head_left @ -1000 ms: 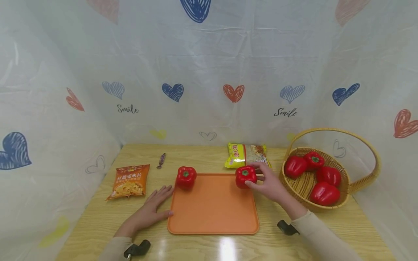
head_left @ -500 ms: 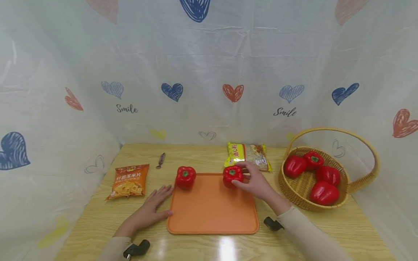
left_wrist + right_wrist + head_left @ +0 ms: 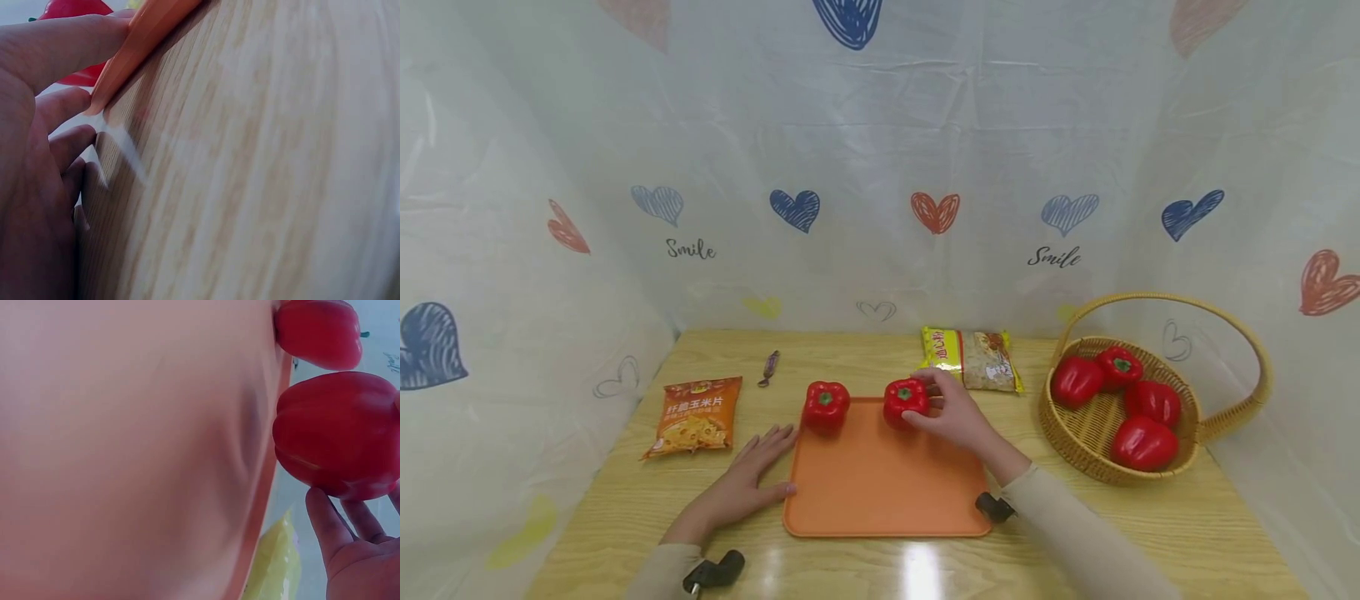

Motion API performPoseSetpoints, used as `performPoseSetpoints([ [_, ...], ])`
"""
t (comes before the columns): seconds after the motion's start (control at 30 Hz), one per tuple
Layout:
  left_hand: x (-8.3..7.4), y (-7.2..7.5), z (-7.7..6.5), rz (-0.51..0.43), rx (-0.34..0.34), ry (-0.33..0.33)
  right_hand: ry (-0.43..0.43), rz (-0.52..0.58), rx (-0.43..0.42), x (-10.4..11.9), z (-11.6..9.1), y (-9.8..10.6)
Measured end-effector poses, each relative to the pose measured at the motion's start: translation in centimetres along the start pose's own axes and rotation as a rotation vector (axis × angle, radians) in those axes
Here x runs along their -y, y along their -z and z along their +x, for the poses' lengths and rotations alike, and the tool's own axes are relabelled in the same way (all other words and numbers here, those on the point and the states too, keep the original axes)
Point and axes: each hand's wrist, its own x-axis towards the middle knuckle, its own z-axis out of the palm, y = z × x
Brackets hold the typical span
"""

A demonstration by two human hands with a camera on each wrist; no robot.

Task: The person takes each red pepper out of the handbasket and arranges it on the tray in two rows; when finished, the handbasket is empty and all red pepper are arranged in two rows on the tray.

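Observation:
My right hand (image 3: 953, 412) grips a red bell pepper (image 3: 904, 403) between thumb and fingers, over the back part of the orange tray (image 3: 887, 492). In the right wrist view the held pepper (image 3: 337, 434) hangs a little above the tray surface. A second red bell pepper (image 3: 826, 407) stands upright at the tray's back left corner, left of the held one. My left hand (image 3: 745, 479) lies with fingers spread along the tray's left edge, its thumb on the rim. The left wrist view has the fingertips right at the orange tray rim (image 3: 134, 53).
A wicker basket (image 3: 1075, 442) with a tall handle holds several red bell peppers on the right. Behind the tray lies a yellow and clear food packet (image 3: 977, 358). An orange snack bag (image 3: 696, 417) and a small wrapped candy (image 3: 770, 367) lie at the left.
The right hand has carried its bell pepper leftward across the back of the tray, closer to the standing pepper. My left hand stays in place.

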Motion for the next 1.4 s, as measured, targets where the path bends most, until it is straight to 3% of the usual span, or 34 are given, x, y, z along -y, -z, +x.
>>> performPoseSetpoints([
  [0.57, -0.2, 0.0, 0.0, 0.003, 0.001, 0.006, -0.001, 0.008, 0.035, 0.0, 1.2, -2.6],
  [1.13, -0.4, 0.0, 0.0, -0.006, -0.011, -0.019, -0.023, 0.033, 0.079, -0.3, 1.3, -3.0],
  [1.4, -0.4, 0.0, 0.0, -0.003, -0.017, -0.027, -0.036, -0.008, 0.103, -0.1, 1.1, -2.6],
])
